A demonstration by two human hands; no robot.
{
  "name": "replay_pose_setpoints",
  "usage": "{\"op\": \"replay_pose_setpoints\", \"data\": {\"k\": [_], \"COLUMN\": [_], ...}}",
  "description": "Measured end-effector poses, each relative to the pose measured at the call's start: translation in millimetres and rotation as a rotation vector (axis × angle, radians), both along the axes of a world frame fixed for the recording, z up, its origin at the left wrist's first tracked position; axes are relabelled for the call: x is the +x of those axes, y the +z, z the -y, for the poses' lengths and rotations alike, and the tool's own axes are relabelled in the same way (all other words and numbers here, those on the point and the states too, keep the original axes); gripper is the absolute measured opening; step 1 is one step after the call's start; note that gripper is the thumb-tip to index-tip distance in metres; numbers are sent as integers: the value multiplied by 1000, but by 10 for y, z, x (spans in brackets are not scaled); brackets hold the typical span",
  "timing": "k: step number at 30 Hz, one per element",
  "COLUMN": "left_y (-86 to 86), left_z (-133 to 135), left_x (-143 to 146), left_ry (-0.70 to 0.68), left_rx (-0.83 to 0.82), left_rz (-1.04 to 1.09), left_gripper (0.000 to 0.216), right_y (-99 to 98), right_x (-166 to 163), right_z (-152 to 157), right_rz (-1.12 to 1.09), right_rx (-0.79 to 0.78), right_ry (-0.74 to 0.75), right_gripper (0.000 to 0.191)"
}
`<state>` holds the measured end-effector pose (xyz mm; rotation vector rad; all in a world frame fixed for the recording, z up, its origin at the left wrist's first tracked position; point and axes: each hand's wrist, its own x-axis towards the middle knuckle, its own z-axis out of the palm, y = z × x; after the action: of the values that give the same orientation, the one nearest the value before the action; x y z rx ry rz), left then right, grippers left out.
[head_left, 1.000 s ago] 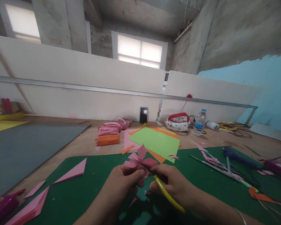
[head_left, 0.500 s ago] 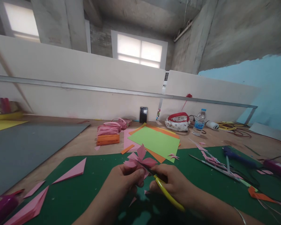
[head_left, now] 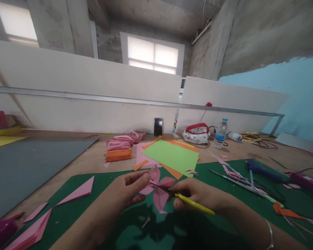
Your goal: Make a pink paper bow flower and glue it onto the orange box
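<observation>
A pink paper flower with folded, pointed petals is held above the green cutting mat. My left hand pinches one of its petals between thumb and fingers. My right hand grips a yellow-handled tool, whose thin dark tip reaches across the flower's centre; whether it is scissors or tweezers is hard to make out. A small pink paper scrap lies on the mat below the flower.
Folded pink paper pieces lie at left. Behind stand coloured sheets, bundled paper strips, a phone, a pouch and a water bottle. A blue glue gun and long scissors lie right.
My left hand has shifted left and its hold moved to a side petal. The flower now hangs more open toward me. The yellow handle has swung to a flatter angle.
</observation>
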<state>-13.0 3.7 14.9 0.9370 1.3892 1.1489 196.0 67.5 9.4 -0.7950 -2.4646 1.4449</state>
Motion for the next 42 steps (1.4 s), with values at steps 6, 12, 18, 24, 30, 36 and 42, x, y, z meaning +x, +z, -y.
{"op": "replay_pose_setpoints", "data": {"k": [6, 12, 18, 24, 30, 36, 42], "left_y": [-63, -159, -218, -176, -170, -226, -257], "left_z": [26, -35, -68, -75, -121, -72, -36], "left_x": [-7, 14, 56, 26, -44, 127, 230], "left_ry": [-188, -242, -158, 104, 243, 191, 88], "left_rx": [0, 11, 28, 114, 156, 203, 177], "left_rz": [-128, -71, -52, -29, 53, 114, 25], "left_gripper": [55, 67, 53, 39, 36, 26, 36], "right_y": [-17, -60, -82, 0, 81, -24, -126], "right_x": [-1, 18, 5, 24, 110, -86, -299], "right_z": [38, 49, 77, 45, -54, 56, 182], "right_rz": [99, 168, 200, 211, 134, -313, -472], "right_rx": [103, 234, 412, 423, 223, -91, -150], "right_ry": [64, 54, 22, -32, -170, -533, -559], "right_gripper": [27, 33, 36, 39, 37, 32, 23]}}
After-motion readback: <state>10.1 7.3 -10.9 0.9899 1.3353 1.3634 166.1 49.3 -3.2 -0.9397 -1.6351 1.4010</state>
